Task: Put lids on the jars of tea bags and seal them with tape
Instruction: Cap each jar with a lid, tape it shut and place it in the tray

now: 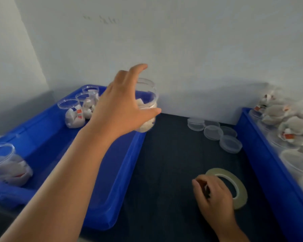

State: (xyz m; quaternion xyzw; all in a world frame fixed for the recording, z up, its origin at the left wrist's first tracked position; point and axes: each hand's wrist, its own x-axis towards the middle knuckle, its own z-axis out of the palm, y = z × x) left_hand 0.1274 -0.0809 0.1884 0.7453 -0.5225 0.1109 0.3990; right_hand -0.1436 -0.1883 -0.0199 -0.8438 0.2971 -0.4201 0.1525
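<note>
My left hand [119, 112] reaches out over the right rim of the left blue bin [112, 198] and holds a clear, lidless jar of tea bags [147, 103]. Its thumb lies across the jar's front and the index finger sticks up above the jar's mouth. My right hand [212, 194] rests low on the dark table, fingers curled over the near-left edge of a pale roll of tape [240, 187] lying flat. Several clear lids [213, 132] lie on the table at the back right.
The left blue bin holds more open jars of tea bags [73, 114], one at its near-left end [7, 165]. A right blue bin [262, 165] is filled with lidded jars [297, 163] and tea bags. A white wall stands close behind the table [164, 172].
</note>
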